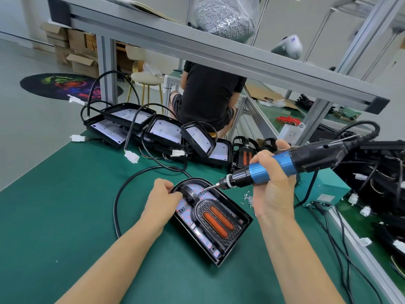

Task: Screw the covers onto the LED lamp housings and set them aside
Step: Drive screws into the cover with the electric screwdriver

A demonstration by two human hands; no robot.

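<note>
Forearms: two bare forearms reach up from the bottom edge over the green bench (pixel 65 194)
Lamp housing: black LED lamp housing (pixel 232 240) lies flat on the bench between the hands, its rounded end pointing away from the camera, small red points showing on the white board inside
Cover: black cover (pixel 217 218) with two orange oblong lenses sits inside the housing, toward its near end
Left hand: left hand (pixel 162 196) rests on the far left rim of the housing, fingers curled, its grip pinched on a black curved band that runs inside the rounded end
Right hand: right hand (pixel 274 183) has its grip clamped round the blue barrel of the electric screwdriver (pixel 285 164)
Screwdriver: tilted down to the left, bit tip touching the board near the rounded end of the housing; a black cord leaves its rear toward the right
Loose screws: small heap of screws (pixel 248 197) on the bench just right of the housing
Housing cable: black cable (pixel 122 191) loops from the housing's far end round to the left
Other housings: open lamp housings (pixel 157 130) with white boards lie heaped along the far edge of the bench, with cables and white connectors among them
Power unit: teal box (pixel 322 191) stands at the right edge of the bench
Shelf: bag of screws (pixel 223 20) rests on the aluminium shelf above
Background: a person in a black shirt (pixel 210 97) sits beyond the bench, back turned
</note>
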